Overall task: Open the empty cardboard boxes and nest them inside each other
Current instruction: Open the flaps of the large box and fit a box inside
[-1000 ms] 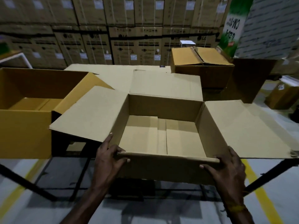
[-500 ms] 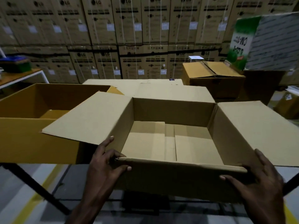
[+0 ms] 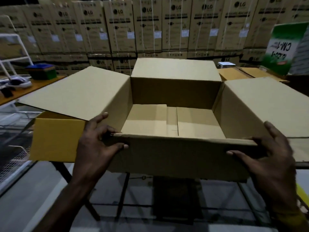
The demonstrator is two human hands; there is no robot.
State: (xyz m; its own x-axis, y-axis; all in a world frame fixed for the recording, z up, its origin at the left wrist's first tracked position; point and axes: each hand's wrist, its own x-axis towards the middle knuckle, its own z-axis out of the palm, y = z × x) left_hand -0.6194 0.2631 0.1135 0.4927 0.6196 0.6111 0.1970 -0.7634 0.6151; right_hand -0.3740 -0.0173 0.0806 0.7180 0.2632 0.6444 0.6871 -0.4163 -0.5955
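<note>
A big light brown cardboard box (image 3: 175, 158) is open at the top. All of its flaps are folded out, and it has nothing inside. It sits right in front of the person, lifted up a bit. The left hand (image 3: 98, 144) grips the near left corner, with the thumb on the front wall and the fingers curled around the side. The right hand (image 3: 270, 154) grips the near right corner the same way.

So the opening part looks done for this box. It is not yet inside another box. A bigger yellow cardboard box (image 3: 55, 139) sits just beside it on the left, half hidden under the left flap. I think the brown box goes in there next, but I cannot tell if it fits.

A third cardboard box with shut flaps (image 3: 242, 75) waits behind on the right, so it probably needs opening too.

The wide side flaps may catch on the yellow box. Behind is a wall of stacked printed cartons (image 3: 150, 27), a green and white carton (image 3: 287, 47) on the right, and a wooden table (image 3: 41, 84) on the left.
</note>
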